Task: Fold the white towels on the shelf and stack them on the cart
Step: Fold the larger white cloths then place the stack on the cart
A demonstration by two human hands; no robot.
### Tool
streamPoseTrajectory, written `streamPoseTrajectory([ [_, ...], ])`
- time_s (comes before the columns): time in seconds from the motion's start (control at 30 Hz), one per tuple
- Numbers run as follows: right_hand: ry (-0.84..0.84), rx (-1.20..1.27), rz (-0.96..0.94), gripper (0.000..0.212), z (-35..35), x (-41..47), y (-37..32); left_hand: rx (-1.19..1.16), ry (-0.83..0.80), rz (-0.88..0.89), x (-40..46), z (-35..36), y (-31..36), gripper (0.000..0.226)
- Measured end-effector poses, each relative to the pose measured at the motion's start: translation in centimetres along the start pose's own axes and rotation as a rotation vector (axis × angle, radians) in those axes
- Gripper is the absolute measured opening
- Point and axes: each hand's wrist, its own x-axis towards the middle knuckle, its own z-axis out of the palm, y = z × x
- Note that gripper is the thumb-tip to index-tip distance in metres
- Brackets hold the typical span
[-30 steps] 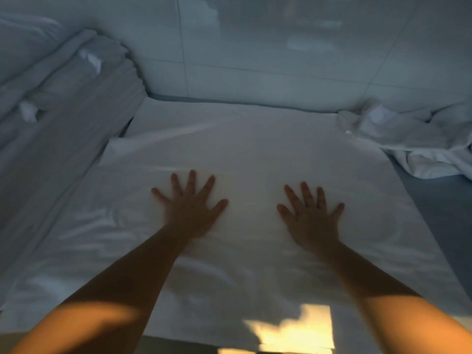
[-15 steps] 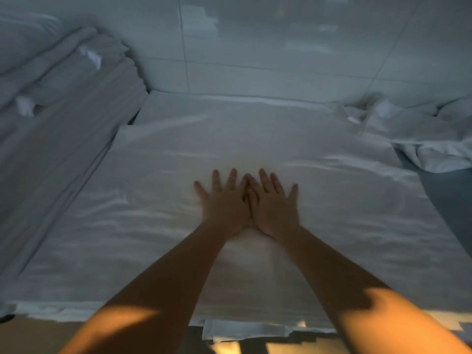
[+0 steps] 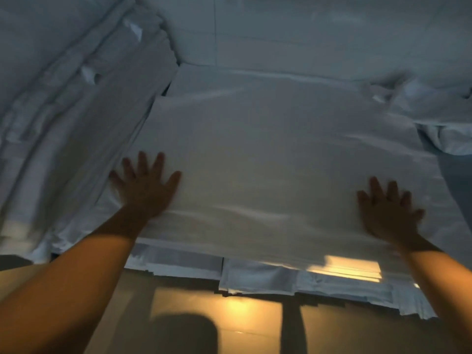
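Note:
A large white towel (image 3: 275, 159) lies spread flat on the shelf in front of me. My left hand (image 3: 145, 187) presses palm down on its left side, fingers spread. Near the towel's right edge my right hand (image 3: 388, 210) lies flat as well, fingers apart. Neither hand holds anything. Under the towel's near edge, layered edges of more white cloth (image 3: 293, 279) hang over the shelf front.
A long heap of rumpled white linen (image 3: 63, 111) fills the left side. A crumpled white towel (image 3: 434, 106) lies at the back right. A tiled wall (image 3: 306, 29) closes the back. Below the shelf edge is a sunlit floor (image 3: 229, 315).
My hands were together at the towel's middle half a second ago. They have slid apart toward its left and right edges, and the view has tilted down to show the shelf front.

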Motion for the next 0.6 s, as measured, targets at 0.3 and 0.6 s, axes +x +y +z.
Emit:
streamPoseTrajectory([
  [0.3, 0.076, -0.121, -0.775, 0.051, 8.2, -12.4, -22.5, -0.001, -0.04, 0.269, -4.7, 1.3, 5.7, 0.07],
  [0.6, 0.124, -0.15, -0.463, 0.063, 7.5, -9.1, -15.6, -0.142, 0.077, 0.041, -4.0, 0.8, -5.5, 0.077],
])
